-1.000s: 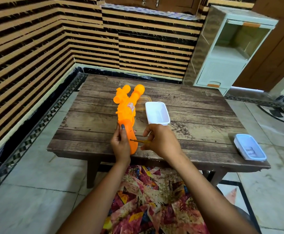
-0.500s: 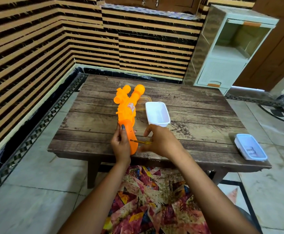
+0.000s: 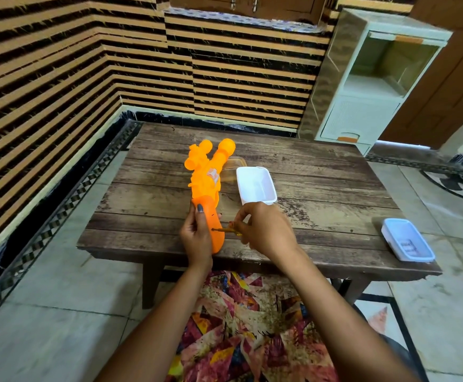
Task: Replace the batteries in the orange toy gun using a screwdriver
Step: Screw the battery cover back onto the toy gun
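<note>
The orange toy gun (image 3: 207,177) lies on the wooden table (image 3: 307,188), its muzzle pointing away from me and its grip near the front edge. My left hand (image 3: 196,235) grips the gun's handle, thumb laid along its top. My right hand (image 3: 266,230) pinches a small yellow-handled screwdriver (image 3: 227,230), held level with its tip against the right side of the handle. Most of the screwdriver's handle is hidden in my fingers.
A white rectangular tub (image 3: 256,186) stands just right of the gun, with a clear lid (image 3: 234,166) behind it. A pale blue tray (image 3: 406,239) holding small items sits at the table's right front corner. A white cabinet (image 3: 371,86) stands behind the table.
My right hand has turned slightly around the screwdriver while its tip stays on the handle. The gun and my left hand have not moved.
</note>
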